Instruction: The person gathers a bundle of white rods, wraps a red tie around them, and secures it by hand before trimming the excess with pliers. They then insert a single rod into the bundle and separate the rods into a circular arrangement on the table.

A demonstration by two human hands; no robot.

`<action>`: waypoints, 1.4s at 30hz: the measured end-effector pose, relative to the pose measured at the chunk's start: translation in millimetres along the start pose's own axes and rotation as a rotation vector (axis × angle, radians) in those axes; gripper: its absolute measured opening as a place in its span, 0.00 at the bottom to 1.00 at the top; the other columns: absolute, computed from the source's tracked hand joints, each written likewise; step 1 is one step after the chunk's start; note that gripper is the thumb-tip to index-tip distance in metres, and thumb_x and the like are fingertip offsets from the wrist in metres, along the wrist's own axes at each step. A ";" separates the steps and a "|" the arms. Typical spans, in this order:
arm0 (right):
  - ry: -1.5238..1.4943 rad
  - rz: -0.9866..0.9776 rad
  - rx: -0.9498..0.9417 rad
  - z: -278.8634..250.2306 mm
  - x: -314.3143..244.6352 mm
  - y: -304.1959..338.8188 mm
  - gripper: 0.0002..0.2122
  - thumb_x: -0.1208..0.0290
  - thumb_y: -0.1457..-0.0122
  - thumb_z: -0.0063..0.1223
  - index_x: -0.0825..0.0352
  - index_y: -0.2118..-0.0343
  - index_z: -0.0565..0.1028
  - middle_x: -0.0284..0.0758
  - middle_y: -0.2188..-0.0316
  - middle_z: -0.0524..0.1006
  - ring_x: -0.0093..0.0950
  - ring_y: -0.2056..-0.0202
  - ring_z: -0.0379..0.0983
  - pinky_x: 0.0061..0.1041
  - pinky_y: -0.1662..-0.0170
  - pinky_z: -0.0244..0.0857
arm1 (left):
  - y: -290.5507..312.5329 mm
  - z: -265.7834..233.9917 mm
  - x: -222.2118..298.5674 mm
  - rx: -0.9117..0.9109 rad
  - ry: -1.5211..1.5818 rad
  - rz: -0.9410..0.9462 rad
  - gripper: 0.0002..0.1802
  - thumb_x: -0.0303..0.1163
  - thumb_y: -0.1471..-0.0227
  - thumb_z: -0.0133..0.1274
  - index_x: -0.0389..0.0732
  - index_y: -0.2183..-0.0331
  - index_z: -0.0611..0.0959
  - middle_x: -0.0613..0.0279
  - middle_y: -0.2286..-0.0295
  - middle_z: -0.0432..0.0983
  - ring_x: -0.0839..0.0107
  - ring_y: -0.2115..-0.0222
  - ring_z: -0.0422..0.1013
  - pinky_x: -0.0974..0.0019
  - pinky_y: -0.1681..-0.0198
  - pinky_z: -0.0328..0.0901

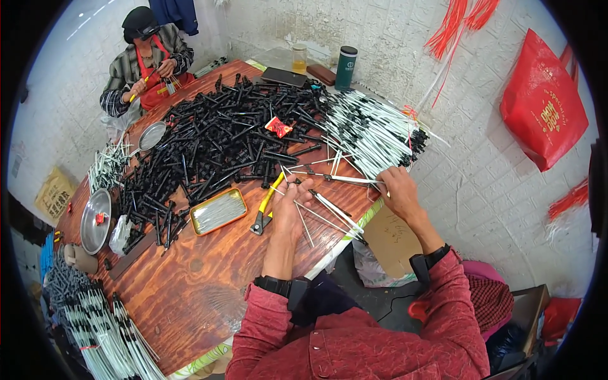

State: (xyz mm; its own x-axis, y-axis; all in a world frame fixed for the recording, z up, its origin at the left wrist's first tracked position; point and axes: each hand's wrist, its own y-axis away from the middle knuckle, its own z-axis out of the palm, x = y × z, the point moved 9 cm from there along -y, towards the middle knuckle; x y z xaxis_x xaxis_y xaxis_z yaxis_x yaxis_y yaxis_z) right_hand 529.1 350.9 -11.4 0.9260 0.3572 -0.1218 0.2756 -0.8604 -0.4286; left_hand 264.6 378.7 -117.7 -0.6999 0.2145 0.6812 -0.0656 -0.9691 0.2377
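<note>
My left hand (292, 201) is closed around several thin white rods with black joints (335, 210), which look like umbrella ribs and fan out past both sides of the palm. Thumb and fingers of my right hand (399, 189) pinch the end of one white rod (351, 180), a black joint further along it. Beside my left hand lies a pair of pliers with yellow handles (265, 201), partly hidden by the hand. Beyond both hands spreads a big heap of black plastic parts (215, 136). A thick pile of white rods (367, 130) with black tips lies past my right hand.
An orange-rimmed tin of thin metal pins (218, 211), a steel bowl (95, 221) and rod bundles (104, 329) are on the left. A phone (284, 76), glass jar (299, 58) and green flask (345, 68) stand far back. Another person (149, 63) works at far left.
</note>
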 end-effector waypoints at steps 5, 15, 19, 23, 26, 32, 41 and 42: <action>-0.145 0.018 0.180 -23.1 9.5 -8.4 0.04 0.76 0.40 0.57 0.67 0.63 0.76 0.39 0.65 0.77 0.36 0.59 0.74 0.32 0.56 0.68 | -1.2 -1.2 -3.3 0.018 0.008 -0.023 0.15 0.30 0.30 0.42 0.42 0.44 0.71 0.54 0.56 0.81 0.74 0.68 0.76 0.70 0.65 0.72; -0.817 0.298 0.381 -63.7 30.2 -11.0 0.05 0.75 0.31 0.47 0.71 0.58 0.71 0.37 0.62 0.80 0.21 0.64 0.77 0.23 0.64 0.71 | -0.7 0.4 -2.6 0.013 -0.008 -0.025 0.12 0.31 0.30 0.42 0.42 0.48 0.72 0.53 0.58 0.82 0.75 0.69 0.77 0.71 0.67 0.72; -0.615 0.361 0.255 -57.1 39.0 -8.0 0.05 0.74 0.30 0.47 0.69 0.56 0.70 0.36 0.64 0.81 0.22 0.65 0.79 0.22 0.66 0.71 | -1.9 0.1 -6.5 -0.021 0.004 -0.032 0.12 0.31 0.30 0.42 0.41 0.48 0.72 0.53 0.57 0.82 0.73 0.68 0.77 0.70 0.66 0.72; -0.923 0.544 0.150 -42.7 40.6 15.2 0.05 0.72 0.30 0.47 0.68 0.56 0.71 0.32 0.67 0.80 0.20 0.66 0.77 0.21 0.66 0.71 | -4.0 -3.3 -8.1 -0.021 0.011 -0.027 0.13 0.31 0.30 0.42 0.40 0.48 0.73 0.51 0.56 0.81 0.70 0.66 0.77 0.68 0.65 0.73; -1.053 0.466 0.294 -73.7 26.2 24.1 0.05 0.71 0.30 0.47 0.67 0.57 0.71 0.31 0.68 0.79 0.19 0.68 0.75 0.20 0.65 0.70 | -0.6 1.2 -2.6 -0.031 -0.017 -0.030 0.13 0.31 0.30 0.41 0.39 0.48 0.72 0.49 0.55 0.81 0.69 0.65 0.78 0.68 0.64 0.73; -0.859 0.276 0.058 -22.6 -39.6 49.8 0.05 0.77 0.34 0.51 0.69 0.57 0.72 0.33 0.60 0.77 0.19 0.69 0.73 0.21 0.62 0.68 | 2.3 12.5 -4.5 -0.002 -0.024 -0.059 0.14 0.35 0.30 0.41 0.43 0.47 0.72 0.52 0.54 0.82 0.70 0.63 0.78 0.68 0.62 0.73; -0.857 0.361 0.148 -7.9 -50.2 56.2 0.15 0.82 0.38 0.53 0.71 0.49 0.72 0.36 0.49 0.73 0.20 0.67 0.72 0.22 0.61 0.68 | 0.6 4.5 -9.1 -0.035 0.104 -0.129 0.13 0.35 0.31 0.41 0.45 0.49 0.74 0.55 0.55 0.82 0.70 0.60 0.77 0.64 0.58 0.71; -0.857 0.358 0.144 -6.3 -49.0 56.5 0.15 0.82 0.38 0.53 0.71 0.49 0.72 0.36 0.49 0.73 0.20 0.67 0.72 0.22 0.61 0.68 | -0.2 3.9 -9.9 -0.032 0.108 -0.127 0.13 0.35 0.31 0.41 0.45 0.49 0.74 0.55 0.55 0.82 0.70 0.60 0.77 0.64 0.58 0.71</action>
State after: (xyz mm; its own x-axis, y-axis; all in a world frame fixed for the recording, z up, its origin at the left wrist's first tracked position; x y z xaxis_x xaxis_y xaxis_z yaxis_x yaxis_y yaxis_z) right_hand 501.0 282.5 -24.1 0.4285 0.2750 -0.8607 -0.0763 -0.9381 -0.3377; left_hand 274.4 377.3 -121.8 -0.7570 0.3228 0.5682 -0.1800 -0.9389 0.2936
